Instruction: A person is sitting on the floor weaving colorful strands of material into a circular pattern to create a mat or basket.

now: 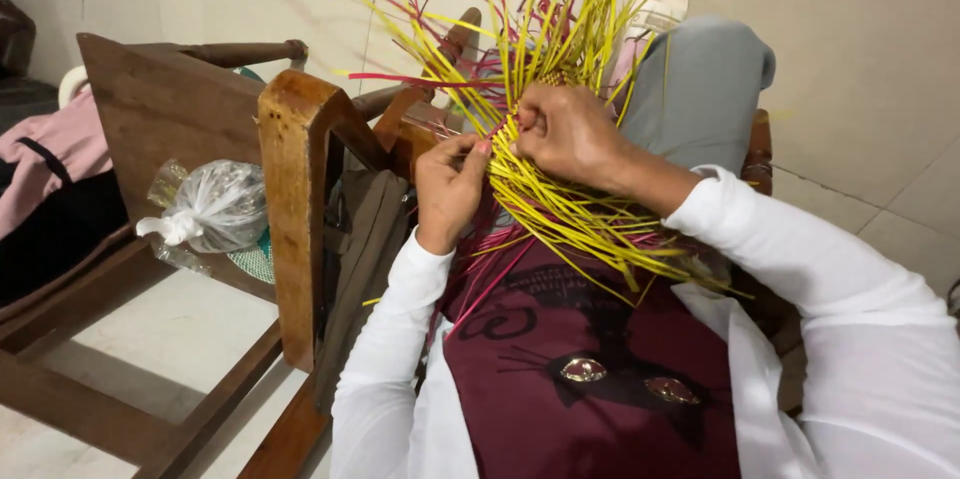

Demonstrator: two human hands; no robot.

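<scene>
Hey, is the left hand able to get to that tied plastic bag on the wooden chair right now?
Probably not freely: the left hand is pinching the yellow strips, and the chair's wooden armrest post stands between it and the plastic bag.

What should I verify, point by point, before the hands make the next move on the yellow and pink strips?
1. Left hand has a grip on the strips: ok, fingertips pinch them at the working point.
2. Right hand has a grip on the bundle of thin yellow and pink weaving strips: ok, fingers are closed over it.
3. Both hands meet at one spot: ok, they are close together.
4. Loose strip ends are free: ok, they fan upward and down across the lap, none caught on the wooden chair arm.
5. Woven part is even: cannot tell, the hands hide it.
6. Knotted clear plastic bag is out of the way: ok, it lies apart on the left.
</scene>
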